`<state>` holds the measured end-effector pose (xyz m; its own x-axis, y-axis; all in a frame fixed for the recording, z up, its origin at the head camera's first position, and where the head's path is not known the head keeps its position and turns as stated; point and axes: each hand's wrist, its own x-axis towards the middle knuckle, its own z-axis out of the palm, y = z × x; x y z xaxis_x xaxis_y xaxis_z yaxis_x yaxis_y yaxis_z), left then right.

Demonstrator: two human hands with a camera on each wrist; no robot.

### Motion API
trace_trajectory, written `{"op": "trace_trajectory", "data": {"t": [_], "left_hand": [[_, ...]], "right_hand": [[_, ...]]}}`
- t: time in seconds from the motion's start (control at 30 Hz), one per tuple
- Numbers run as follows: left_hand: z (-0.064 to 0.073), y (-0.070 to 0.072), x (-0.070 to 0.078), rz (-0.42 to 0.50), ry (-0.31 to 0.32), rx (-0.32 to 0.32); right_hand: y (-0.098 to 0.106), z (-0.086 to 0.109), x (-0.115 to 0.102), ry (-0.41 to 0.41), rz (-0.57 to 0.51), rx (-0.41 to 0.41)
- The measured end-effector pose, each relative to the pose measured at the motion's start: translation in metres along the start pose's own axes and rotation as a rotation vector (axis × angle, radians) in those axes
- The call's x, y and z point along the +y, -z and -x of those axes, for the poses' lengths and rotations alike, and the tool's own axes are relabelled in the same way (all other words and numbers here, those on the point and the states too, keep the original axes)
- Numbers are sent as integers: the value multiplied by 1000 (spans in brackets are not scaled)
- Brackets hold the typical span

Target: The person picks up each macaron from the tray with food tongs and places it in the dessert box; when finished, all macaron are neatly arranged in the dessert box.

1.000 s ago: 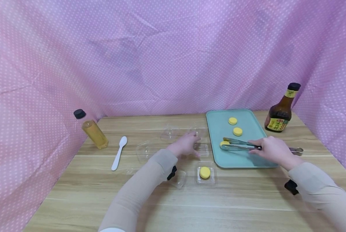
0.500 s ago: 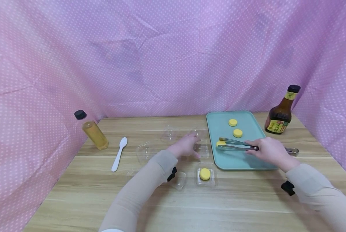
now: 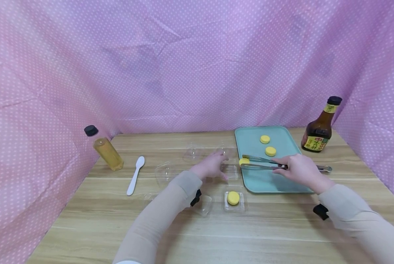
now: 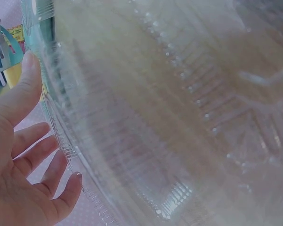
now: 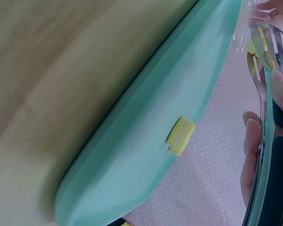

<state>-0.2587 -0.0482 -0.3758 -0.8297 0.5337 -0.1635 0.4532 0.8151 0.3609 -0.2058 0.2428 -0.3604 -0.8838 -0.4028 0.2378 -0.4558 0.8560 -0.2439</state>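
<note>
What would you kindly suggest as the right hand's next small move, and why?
I would probably ease the silver metal tongs leftward, over the clear plastic container beside the left hand: the right hand has a round yellow macaron pinched in them near the left edge of the teal rectangular tray, and that container looks empty.
</note>
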Motion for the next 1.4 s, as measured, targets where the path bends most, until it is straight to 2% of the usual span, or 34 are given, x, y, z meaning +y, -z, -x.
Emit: {"op": "trace_trajectory", "data": {"t": [0.13,0.43,0.67,1.07,1.4], "left_hand": [[0,1,0,2,1,-7],[1,1,-1,12,-8,-13],[-1,-1,-3,18,-17,-10],[-1,-1,-2,2,-19,-12],[2,1,-1,-13,-39,-6]], "right_hand": [[-3,-3,-4,50,-2,36],[-14,-11,-12,115,-31,48],[-18,-15,-19,121,-29,14],[-21,-21,-29,151,-14,10],[-16,-21,-33,97,-38,-45]]}}
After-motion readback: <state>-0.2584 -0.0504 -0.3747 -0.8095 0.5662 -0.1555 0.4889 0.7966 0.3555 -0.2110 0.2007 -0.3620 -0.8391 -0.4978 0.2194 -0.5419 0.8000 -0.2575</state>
